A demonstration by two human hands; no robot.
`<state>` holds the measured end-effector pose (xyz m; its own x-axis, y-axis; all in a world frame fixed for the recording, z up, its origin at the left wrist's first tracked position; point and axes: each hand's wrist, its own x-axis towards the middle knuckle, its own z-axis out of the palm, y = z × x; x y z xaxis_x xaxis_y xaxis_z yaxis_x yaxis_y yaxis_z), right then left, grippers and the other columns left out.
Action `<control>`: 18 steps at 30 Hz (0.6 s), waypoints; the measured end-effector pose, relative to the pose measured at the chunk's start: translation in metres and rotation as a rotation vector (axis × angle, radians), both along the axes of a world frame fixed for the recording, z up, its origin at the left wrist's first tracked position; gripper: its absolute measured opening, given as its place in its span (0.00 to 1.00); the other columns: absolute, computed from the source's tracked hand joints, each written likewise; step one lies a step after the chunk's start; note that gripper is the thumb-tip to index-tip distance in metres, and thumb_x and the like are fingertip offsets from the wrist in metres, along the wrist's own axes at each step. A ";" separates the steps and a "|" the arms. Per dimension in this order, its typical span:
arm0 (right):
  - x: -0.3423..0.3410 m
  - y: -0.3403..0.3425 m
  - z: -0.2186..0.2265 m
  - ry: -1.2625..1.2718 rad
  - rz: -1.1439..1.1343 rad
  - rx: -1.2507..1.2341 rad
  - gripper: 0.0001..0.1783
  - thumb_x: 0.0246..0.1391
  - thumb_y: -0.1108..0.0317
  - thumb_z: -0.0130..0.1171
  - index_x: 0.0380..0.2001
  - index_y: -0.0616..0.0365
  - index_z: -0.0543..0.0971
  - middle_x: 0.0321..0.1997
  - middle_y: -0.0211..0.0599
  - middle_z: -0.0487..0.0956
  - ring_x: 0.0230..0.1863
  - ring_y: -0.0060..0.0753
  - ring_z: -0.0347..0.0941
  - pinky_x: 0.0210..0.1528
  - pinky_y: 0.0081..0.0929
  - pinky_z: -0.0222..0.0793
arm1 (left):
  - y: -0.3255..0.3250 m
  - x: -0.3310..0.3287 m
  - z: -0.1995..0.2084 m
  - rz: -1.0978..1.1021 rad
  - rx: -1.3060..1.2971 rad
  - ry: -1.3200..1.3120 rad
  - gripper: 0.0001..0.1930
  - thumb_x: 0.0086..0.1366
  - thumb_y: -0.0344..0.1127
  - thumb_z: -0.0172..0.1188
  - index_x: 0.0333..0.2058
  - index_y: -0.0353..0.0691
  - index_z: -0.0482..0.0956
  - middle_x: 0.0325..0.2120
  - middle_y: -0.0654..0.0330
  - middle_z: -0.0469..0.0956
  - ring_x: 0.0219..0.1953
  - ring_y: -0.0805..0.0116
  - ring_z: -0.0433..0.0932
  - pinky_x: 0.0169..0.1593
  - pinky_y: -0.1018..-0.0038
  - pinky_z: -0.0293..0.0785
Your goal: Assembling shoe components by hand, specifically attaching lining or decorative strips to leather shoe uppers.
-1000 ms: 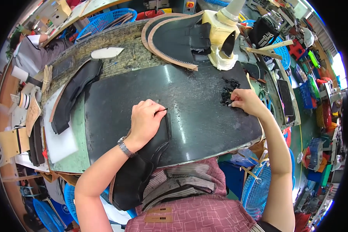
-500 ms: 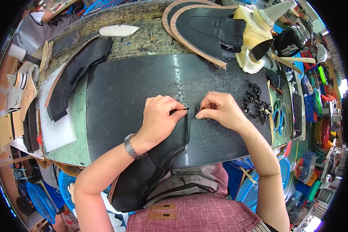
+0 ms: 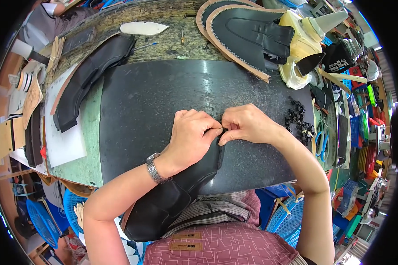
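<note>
A black leather shoe upper (image 3: 152, 210) with stitched seams stretches from my lap up onto the dark work mat (image 3: 137, 101). My left hand (image 3: 190, 137), with a metal watch at the wrist, pinches the upper's far edge between thumb and forefinger. Close beside it, my right hand (image 3: 250, 126) has thumb and bent fingers closed at the same corner. The two hands' fingertips nearly meet there. They hide most of that edge, so what exactly lies between the right fingertips is hard to see.
Toothed-edge leather pieces (image 3: 247, 42) lie at the back right, beside a plastic-wrapped container (image 3: 296, 53). Black scraps (image 3: 298, 119) and blue-handled scissors (image 3: 321, 143) are on the right. Another leather upper (image 3: 93, 75) rests at left. Beyond the mat lies a white blade-shaped piece (image 3: 143, 28).
My right hand has moved left and come together with my left fingertips at the leather's corner. The left hand keeps its pinch. The whole view has shifted slightly.
</note>
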<state>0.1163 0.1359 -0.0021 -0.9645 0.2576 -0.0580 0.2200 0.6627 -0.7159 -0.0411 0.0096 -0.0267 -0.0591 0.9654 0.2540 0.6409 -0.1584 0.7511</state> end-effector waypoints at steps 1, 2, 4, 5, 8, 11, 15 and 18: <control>0.001 -0.002 0.000 -0.015 -0.010 0.002 0.23 0.38 0.49 0.68 0.21 0.59 0.73 0.20 0.36 0.73 0.23 0.41 0.71 0.25 0.34 0.64 | 0.000 0.000 0.000 -0.002 -0.003 -0.004 0.02 0.53 0.32 0.64 0.26 0.42 0.82 0.25 0.66 0.78 0.32 0.68 0.73 0.45 0.70 0.60; 0.001 -0.004 -0.001 -0.016 -0.008 0.001 0.23 0.38 0.49 0.68 0.21 0.59 0.73 0.20 0.36 0.73 0.23 0.41 0.71 0.25 0.34 0.64 | 0.000 0.000 0.000 -0.004 -0.006 -0.007 0.02 0.53 0.32 0.64 0.26 0.42 0.81 0.24 0.66 0.77 0.32 0.68 0.73 0.46 0.70 0.61; 0.002 -0.008 -0.002 0.020 -0.104 0.001 0.23 0.40 0.50 0.69 0.21 0.60 0.73 0.18 0.35 0.73 0.20 0.36 0.70 0.24 0.33 0.63 | 0.000 0.001 0.001 0.014 -0.007 -0.018 0.02 0.53 0.32 0.64 0.26 0.42 0.81 0.24 0.66 0.77 0.32 0.68 0.73 0.46 0.70 0.61; 0.003 -0.012 -0.002 0.020 -0.102 0.001 0.23 0.40 0.50 0.69 0.21 0.60 0.73 0.18 0.35 0.73 0.20 0.36 0.70 0.24 0.33 0.63 | 0.000 0.002 0.002 0.028 -0.006 -0.028 0.02 0.53 0.31 0.64 0.26 0.42 0.81 0.24 0.66 0.77 0.32 0.68 0.73 0.46 0.70 0.61; -0.002 -0.020 0.007 -0.324 -0.548 -0.626 0.22 0.43 0.53 0.69 0.20 0.62 0.75 0.16 0.31 0.72 0.19 0.22 0.66 0.23 0.28 0.63 | -0.001 0.001 0.002 0.055 -0.019 -0.019 0.02 0.53 0.31 0.63 0.26 0.41 0.80 0.24 0.65 0.77 0.33 0.68 0.73 0.46 0.70 0.61; -0.003 -0.025 0.015 -0.372 -0.577 -0.701 0.20 0.42 0.55 0.69 0.21 0.62 0.76 0.17 0.35 0.74 0.19 0.28 0.70 0.24 0.29 0.65 | -0.001 0.000 0.002 0.033 -0.043 -0.026 0.02 0.54 0.31 0.62 0.26 0.41 0.80 0.23 0.65 0.76 0.32 0.67 0.73 0.46 0.70 0.60; 0.002 -0.029 0.015 -0.276 -0.399 -0.214 0.17 0.42 0.58 0.69 0.23 0.61 0.77 0.19 0.39 0.76 0.21 0.34 0.73 0.26 0.31 0.67 | -0.001 0.000 0.003 0.006 -0.045 -0.033 0.03 0.55 0.32 0.62 0.26 0.41 0.79 0.23 0.65 0.76 0.31 0.67 0.72 0.46 0.70 0.60; 0.004 -0.033 0.011 -0.102 -0.434 -0.120 0.15 0.41 0.59 0.68 0.24 0.61 0.77 0.20 0.41 0.77 0.23 0.39 0.75 0.27 0.33 0.67 | 0.000 0.001 0.003 0.026 -0.053 -0.055 0.03 0.55 0.33 0.61 0.26 0.41 0.79 0.22 0.65 0.76 0.30 0.67 0.71 0.46 0.70 0.60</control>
<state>0.1201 0.1026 0.0093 -0.7568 0.6220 -0.2011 0.5323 0.4077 -0.7419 -0.0404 0.0093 -0.0242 -0.0965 0.9754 0.1982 0.6015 -0.1015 0.7924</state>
